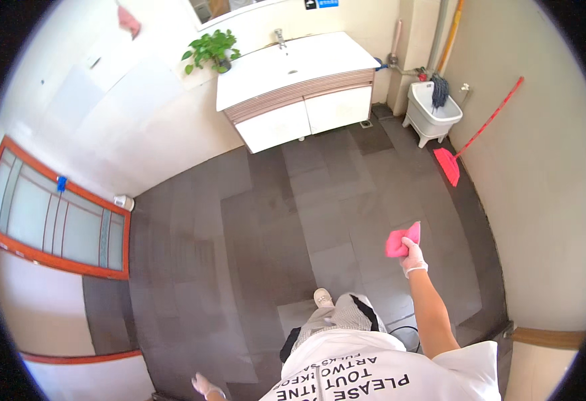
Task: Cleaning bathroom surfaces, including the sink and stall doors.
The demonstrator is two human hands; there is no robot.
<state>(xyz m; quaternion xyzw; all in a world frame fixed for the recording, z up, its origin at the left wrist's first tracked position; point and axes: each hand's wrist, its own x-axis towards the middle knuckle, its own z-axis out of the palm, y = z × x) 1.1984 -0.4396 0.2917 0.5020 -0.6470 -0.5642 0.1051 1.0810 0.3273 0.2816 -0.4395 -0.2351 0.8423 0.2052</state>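
My right hand (pixel 412 256), in a thin clear glove, is closed around a folded pink cloth (pixel 396 242). The arm reaches forward over the floor, and the cloth sticks out past the fingers. Low at the left, my left hand (pixel 206 385) hangs beside my body, also gloved. Its fingers look apart and nothing shows in them, though the hand is small near the rim.
A white-topped washbasin cabinet (pixel 339 103) stands at the far wall beside a green potted plant (pixel 211 51). Right of it are a white mop tub (pixel 430 115) holding a dark mop (pixel 439 90) and a red broom (pixel 448 166). An orange-framed glass door (pixel 65 217) is at left.
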